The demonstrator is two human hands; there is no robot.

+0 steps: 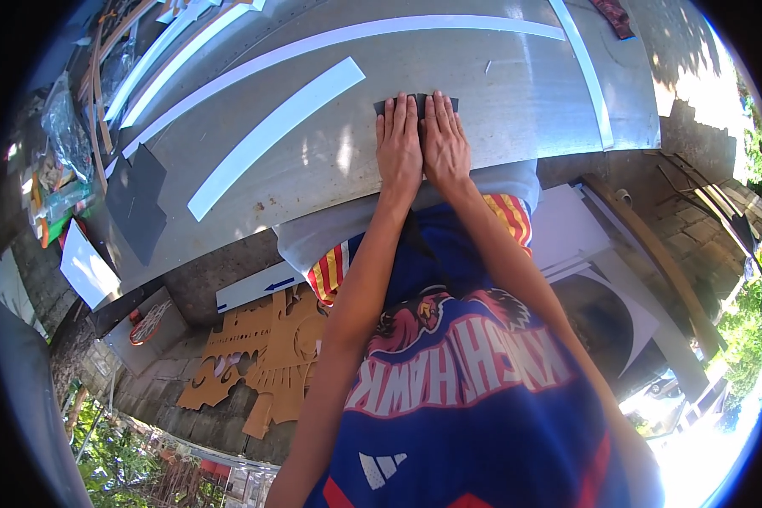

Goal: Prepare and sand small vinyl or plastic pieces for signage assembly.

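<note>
My left hand [400, 152] and my right hand [445, 148] lie side by side, palms down, on the metal-topped table [313, 157]. Their fingers are stretched out flat and point away from me. Under the fingertips is a small dark grey sheet [420, 99], possibly sandpaper; its edges stick out on both sides, and the rest is hidden by my hands. Left of my hands, a pale, slightly curved strip [275, 137] rests on the table. A larger dark grey sheet [137, 203] with jagged edges lies near the table's left end.
A long white strip [313, 41] bends across the far side, and another strip [586, 76] crosses the right end. A white panel [89, 267] stands off the table's left corner. Brown cut-out boards [262, 356] lie below at left, pale sheets [571, 220] at right.
</note>
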